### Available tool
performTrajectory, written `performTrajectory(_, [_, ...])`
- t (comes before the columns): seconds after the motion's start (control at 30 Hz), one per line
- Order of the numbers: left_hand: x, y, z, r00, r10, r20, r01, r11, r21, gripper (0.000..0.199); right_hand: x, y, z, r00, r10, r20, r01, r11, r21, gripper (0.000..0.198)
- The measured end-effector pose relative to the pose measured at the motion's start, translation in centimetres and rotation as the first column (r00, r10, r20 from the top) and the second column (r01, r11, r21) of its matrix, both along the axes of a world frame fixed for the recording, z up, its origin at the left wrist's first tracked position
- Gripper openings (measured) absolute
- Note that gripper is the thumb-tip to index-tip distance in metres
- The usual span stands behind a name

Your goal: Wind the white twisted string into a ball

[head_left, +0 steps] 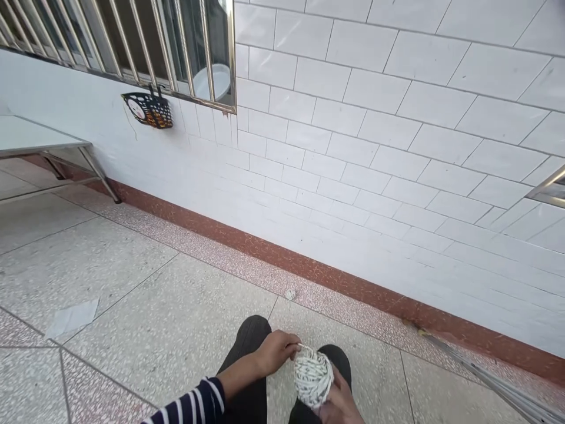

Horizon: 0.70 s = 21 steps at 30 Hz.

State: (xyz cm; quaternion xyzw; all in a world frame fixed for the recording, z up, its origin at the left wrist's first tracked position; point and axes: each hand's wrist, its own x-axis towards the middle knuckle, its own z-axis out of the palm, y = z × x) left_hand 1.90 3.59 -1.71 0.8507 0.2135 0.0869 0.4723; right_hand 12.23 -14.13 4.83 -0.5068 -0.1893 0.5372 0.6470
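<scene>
A round, bowl-like woven piece (312, 377) of pale twisted cord is held just above my knees. My right hand (339, 403) grips it from its right and lower side, with some fingers hidden behind it. At its upper left, my left hand (277, 352) pinches a short length of the pale cord (305, 347) that runs to the rim. On the floor by the wall lies a small ball of similar cord (290, 294), with a strand trailing toward me.
A white tiled wall (335, 147) with a red-brown skirting stands ahead. A black basket (150, 109) hangs from the window bars. At left are a metal-legged table (44, 132) and a paper sheet (73, 318). Long thin poles (481, 374) lie along the floor at right.
</scene>
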Motion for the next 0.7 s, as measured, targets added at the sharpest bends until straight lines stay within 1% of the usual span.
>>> performTrajectory(0.03, [0.0,-0.4,-0.4,1.000,-0.019,0.019,0.020,0.997,-0.077,0.028,0.4,0.3,0.4,0.997,-0.040,-0.063,0.039,0.999,-0.027,0.058])
performTrajectory(0.1, [0.0,-1.1,-0.8,0.996,-0.054,0.066,0.066,0.979,-0.195,0.030,1.5,1.0,1.4,0.991,-0.114,-0.076,0.110,0.992,-0.062,0.064])
performTrajectory(0.13, [0.0,-1.3,-0.7,0.994,-0.065,0.089,0.084,0.969,-0.232,0.032,2.0,1.2,1.9,0.988,-0.143,-0.062,0.138,0.988,-0.074,0.064])
performTrajectory(0.2, [-0.1,-1.4,0.0,0.989,-0.068,0.130,0.103,0.954,-0.282,0.038,2.9,1.3,2.8,0.984,-0.176,-0.030,0.173,0.982,-0.079,0.063])
performTrajectory(0.27, [-0.3,-1.4,1.1,0.985,-0.073,0.156,0.121,0.937,-0.327,0.042,3.5,1.2,3.6,0.982,-0.190,-0.009,0.189,0.980,-0.060,0.062])
performTrajectory(0.33, [-0.4,-1.6,1.9,0.982,-0.093,0.163,0.149,0.914,-0.378,0.043,3.6,1.0,4.3,0.984,-0.176,0.000,0.176,0.984,-0.037,0.064])
performTrajectory(0.37, [-0.4,-1.8,2.1,0.981,-0.107,0.162,0.165,0.898,-0.407,0.042,3.6,1.0,4.6,0.987,-0.158,0.000,0.158,0.987,-0.029,0.068])
performTrajectory(0.43, [-0.3,-2.4,2.1,0.979,-0.137,0.152,0.193,0.864,-0.464,0.039,3.4,1.0,5.3,0.993,-0.114,0.005,0.114,0.993,-0.014,0.079])
performTrajectory(0.5, [-0.4,-2.7,1.7,0.979,-0.151,0.140,0.202,0.844,-0.497,0.036,3.3,1.0,5.9,0.998,-0.059,0.021,0.060,0.998,-0.011,0.085])
performTrajectory(0.53, [-0.5,-2.7,1.6,0.981,-0.141,0.133,0.189,0.845,-0.500,0.034,3.3,1.0,6.1,0.999,-0.037,0.028,0.037,0.999,-0.020,0.083])
performTrajectory(0.6, [-0.9,-2.2,1.7,0.990,-0.073,0.117,0.121,0.865,-0.487,0.030,3.5,1.0,6.5,0.999,-0.002,0.038,0.004,0.999,-0.047,0.078])
performTrajectory(0.7, [-1.4,-0.7,2.9,0.994,0.047,0.098,0.003,0.892,-0.453,0.023,3.6,0.9,7.0,0.999,-0.011,0.052,0.014,0.998,-0.059,0.073])
